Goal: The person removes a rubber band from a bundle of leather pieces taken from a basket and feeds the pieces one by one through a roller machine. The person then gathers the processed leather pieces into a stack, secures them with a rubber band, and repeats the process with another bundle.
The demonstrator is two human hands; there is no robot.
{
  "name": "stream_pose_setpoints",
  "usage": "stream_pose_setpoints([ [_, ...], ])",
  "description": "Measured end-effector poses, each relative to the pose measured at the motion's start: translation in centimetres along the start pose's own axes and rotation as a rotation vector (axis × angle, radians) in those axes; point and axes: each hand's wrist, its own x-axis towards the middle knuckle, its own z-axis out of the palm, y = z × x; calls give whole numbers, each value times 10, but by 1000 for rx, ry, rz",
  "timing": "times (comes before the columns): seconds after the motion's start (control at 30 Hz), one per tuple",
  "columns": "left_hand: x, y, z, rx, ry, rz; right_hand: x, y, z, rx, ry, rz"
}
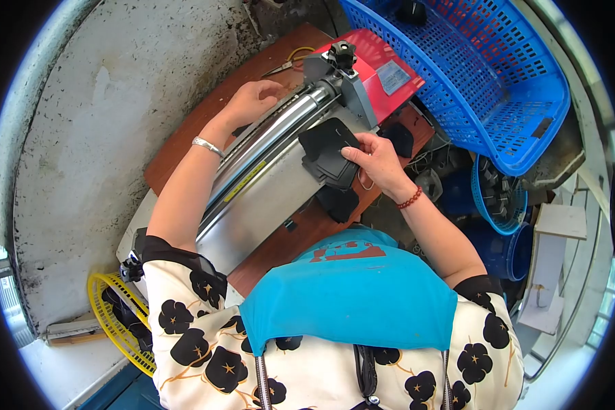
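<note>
In the head view my right hand (377, 162) pinches a fanned stack of flat black pieces (331, 152), thumb on top, over the metal plate of a roller machine (266, 198). My left hand (253, 101) reaches over the far side of the steel roller (280, 123), its fingers curled and partly hidden; whether it holds anything does not show. More black pieces (337, 203) lie below the stack at the plate's edge. Another dark bundle (398, 139) is just beyond my right hand.
A brown table (184, 147) bears the machine, with its red housing (389, 82) at the far end. A large blue basket (485, 89) stands at upper right, a small blue basket (499, 198) under it. At lower left is a yellow basket (106, 321) with black items.
</note>
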Motion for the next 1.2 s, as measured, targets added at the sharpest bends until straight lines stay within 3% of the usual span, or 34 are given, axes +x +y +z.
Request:
stream_pose_setpoints([
  [0.1,-5,11,6,-49,-9,6,4,2,-3,-82,52,39],
  [0.17,-5,14,9,-61,1,37,13,17,-5,-195,81,-117],
  [0.3,-3,19,15,-156,-42,22,25,17,-12,-228,43,-130],
  [0.37,-5,26,18,-148,-1,-2,30,1,-19,-574,-14,92],
  [0.57,8,13,31,-19,-23,-55,52,-32,-12,-728,-123,161],
  [0.73,16,10,37,69,14,-81,68,-35,-10,-695,-78,88],
  [0.8,16,13,32,10,10,-90,61,-30,-10,-512,-109,135],
  [0.93,24,-2,28,-2,144,-125,50,-15,-15,-461,-33,61],
  [1.0,16,16,25,116,498,84,50,-11,-15,-549,28,-15],
  [1.07,3,30,17,281,417,11,53,-12,-13,-637,82,-97],
  [1.13,0,20,21,470,313,262,59,-14,-7,-830,127,-167],
  [1.17,4,19,24,448,151,146,61,-16,-4,-828,127,-168],
  [1.2,8,17,23,452,151,147,63,-18,0,-813,146,-157],
])
